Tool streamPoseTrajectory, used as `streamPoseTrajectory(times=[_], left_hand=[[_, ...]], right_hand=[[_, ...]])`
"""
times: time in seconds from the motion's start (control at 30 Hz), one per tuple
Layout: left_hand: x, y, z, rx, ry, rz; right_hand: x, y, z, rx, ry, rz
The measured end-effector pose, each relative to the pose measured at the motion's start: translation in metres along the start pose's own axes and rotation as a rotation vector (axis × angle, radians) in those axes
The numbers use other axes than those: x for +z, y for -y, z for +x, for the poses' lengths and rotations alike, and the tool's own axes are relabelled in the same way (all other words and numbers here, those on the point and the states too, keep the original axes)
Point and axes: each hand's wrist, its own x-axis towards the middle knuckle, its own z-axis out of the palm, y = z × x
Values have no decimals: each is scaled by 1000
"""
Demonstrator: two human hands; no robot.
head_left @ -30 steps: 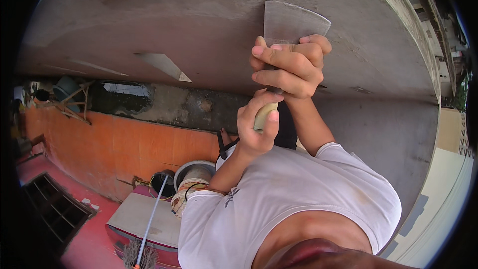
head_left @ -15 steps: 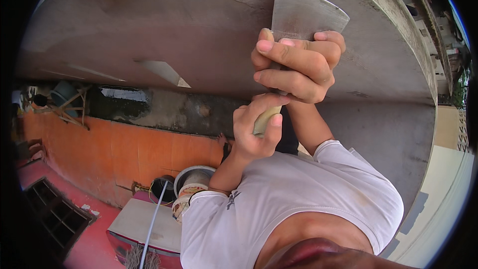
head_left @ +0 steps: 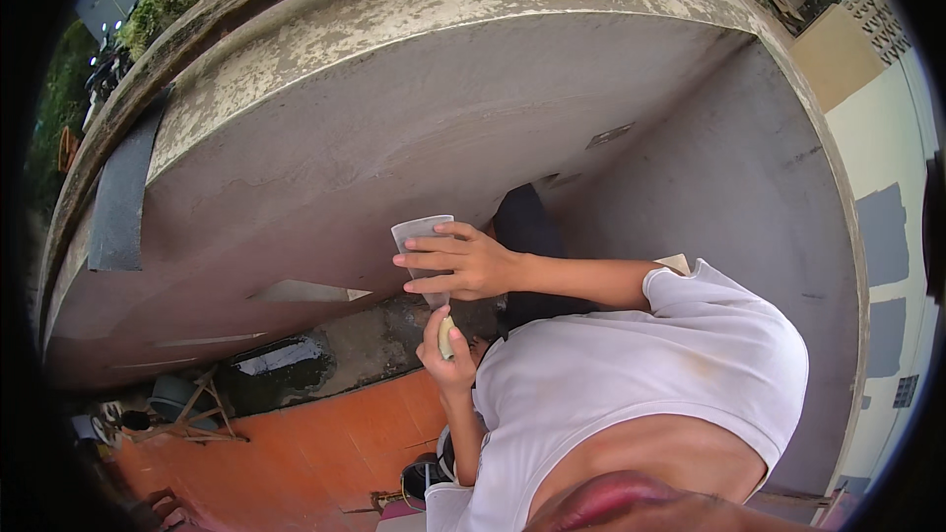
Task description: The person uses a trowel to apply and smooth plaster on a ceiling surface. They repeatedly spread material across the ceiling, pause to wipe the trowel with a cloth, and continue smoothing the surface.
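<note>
In front of my chest is a putty knife (head_left: 418,230) with a wide metal blade and a pale handle. My left hand (head_left: 451,370) is closed round the handle, thumb along its side. Across the blade lie the stretched, slightly spread fingers of my right hand (head_left: 478,266), covering much of the metal. Beyond the blade rises a grey-mauve plastered wall (head_left: 345,138). Whether the blade touches it I cannot tell.
The wall's weathered top ledge (head_left: 394,39) curves across the far side, with a grey sheet (head_left: 123,207) hanging over its left end. An orange floor (head_left: 315,448) and a wet gutter strip (head_left: 370,340) lie below. A wooden stand (head_left: 202,414) is at lower left. A side wall (head_left: 729,217) closes the right.
The putty knife and both hands have moved down and left in view, and my right fingers have straightened from a curl. The view has shifted, showing more of the ledge and right wall.
</note>
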Motion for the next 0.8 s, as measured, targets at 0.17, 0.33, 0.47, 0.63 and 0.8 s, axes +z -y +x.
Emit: streamPoseTrajectory(times=[0.17,0.33,0.47,0.63,0.8], left_hand=[[4,-8,-18,29,71,1],[9,-35,-40,25,-24,-117],[2,-53,-63,25,-97,-94],[-12,-73,-113,-7,-202,-38],[-21,-74,-158,-39,-418,-28]], right_hand=[[-46,-11,-51,487,-48,-5],[-86,-26,-71,444,-486,-342],[-126,-72,-42,436,-813,-547],[-103,-99,29,524,-1082,-534],[6,3,104,157,-430,-195]])
